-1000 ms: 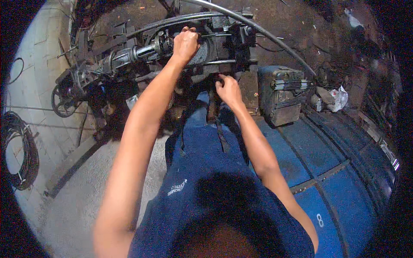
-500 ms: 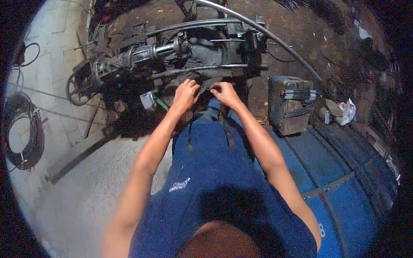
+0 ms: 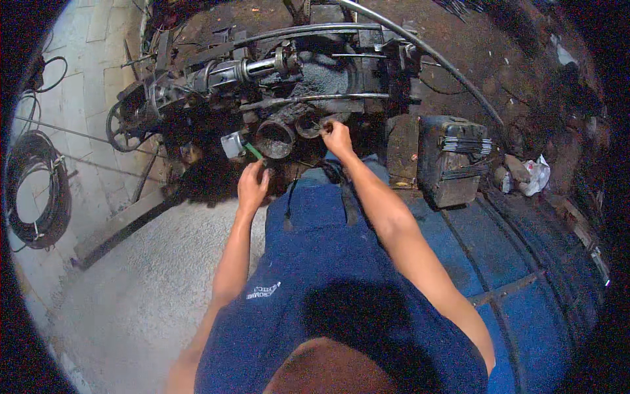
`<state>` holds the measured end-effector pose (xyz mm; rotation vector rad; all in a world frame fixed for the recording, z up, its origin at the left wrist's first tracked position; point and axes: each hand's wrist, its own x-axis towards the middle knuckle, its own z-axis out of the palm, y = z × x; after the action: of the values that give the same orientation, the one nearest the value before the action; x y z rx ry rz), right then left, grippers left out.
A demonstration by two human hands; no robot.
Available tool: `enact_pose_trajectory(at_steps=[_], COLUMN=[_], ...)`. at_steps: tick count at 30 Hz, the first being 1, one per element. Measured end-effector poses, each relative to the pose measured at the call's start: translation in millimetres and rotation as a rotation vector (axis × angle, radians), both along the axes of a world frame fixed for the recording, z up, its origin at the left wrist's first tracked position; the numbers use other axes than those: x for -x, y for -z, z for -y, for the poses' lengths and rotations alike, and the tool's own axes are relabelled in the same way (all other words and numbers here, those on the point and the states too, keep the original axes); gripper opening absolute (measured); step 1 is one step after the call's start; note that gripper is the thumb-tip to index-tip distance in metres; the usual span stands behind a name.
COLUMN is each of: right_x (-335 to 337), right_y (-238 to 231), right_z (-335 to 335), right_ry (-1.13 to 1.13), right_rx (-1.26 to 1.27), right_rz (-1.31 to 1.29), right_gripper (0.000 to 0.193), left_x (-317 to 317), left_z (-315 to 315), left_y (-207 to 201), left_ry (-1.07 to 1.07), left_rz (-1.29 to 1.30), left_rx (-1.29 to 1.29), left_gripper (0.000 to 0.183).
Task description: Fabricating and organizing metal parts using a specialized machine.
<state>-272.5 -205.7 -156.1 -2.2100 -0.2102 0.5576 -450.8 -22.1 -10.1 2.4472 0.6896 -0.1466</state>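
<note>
My left hand (image 3: 252,186) has its thumb and fingers apart at the lower end of a green handle (image 3: 254,152); whether they touch it is unclear. That handle belongs to a tool with a pale grey, square head (image 3: 232,145). My right hand (image 3: 336,139) is closed in a pinch at the mouth of a smaller round dark tube (image 3: 306,125); what it pinches is too small to make out. Beside that, a wider round tube (image 3: 275,140) with a grey, rough inside lies open toward me.
Beyond the tubes stands a metal machine with a shiny shaft (image 3: 261,67), a handwheel (image 3: 125,121) and a heap of grey grains (image 3: 321,77). A dark box (image 3: 454,172) carries thin metal rods (image 3: 467,145) at right, near blue panels (image 3: 453,243). Coiled black cable (image 3: 59,197) lies at left.
My left hand has come away from my right hand, moving left and down to the green handle. My right hand stays near the tubes, still pinching. The view has shifted slightly.
</note>
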Motion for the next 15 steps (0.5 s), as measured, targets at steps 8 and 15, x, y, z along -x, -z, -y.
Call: enact_pose_trajectory(at_steps=[8,15], right_x=[-42.5,-73.1], right_y=[-27.6,-14.0], right_z=[66.0,79.2], right_ry=[0.436,0.658], right_rx=[0.143,0.339], right_rz=[0.156,0.073], right_gripper=[0.017,0.028], left_x=[3.2,-15.7], left_z=[-4.8,-5.2], left_y=[6.6,-2.5], left_ry=[-0.047,-0.017], left_rz=[0.019,0.069], left_rx=[0.04,0.029], left_gripper=[0.031,0.029])
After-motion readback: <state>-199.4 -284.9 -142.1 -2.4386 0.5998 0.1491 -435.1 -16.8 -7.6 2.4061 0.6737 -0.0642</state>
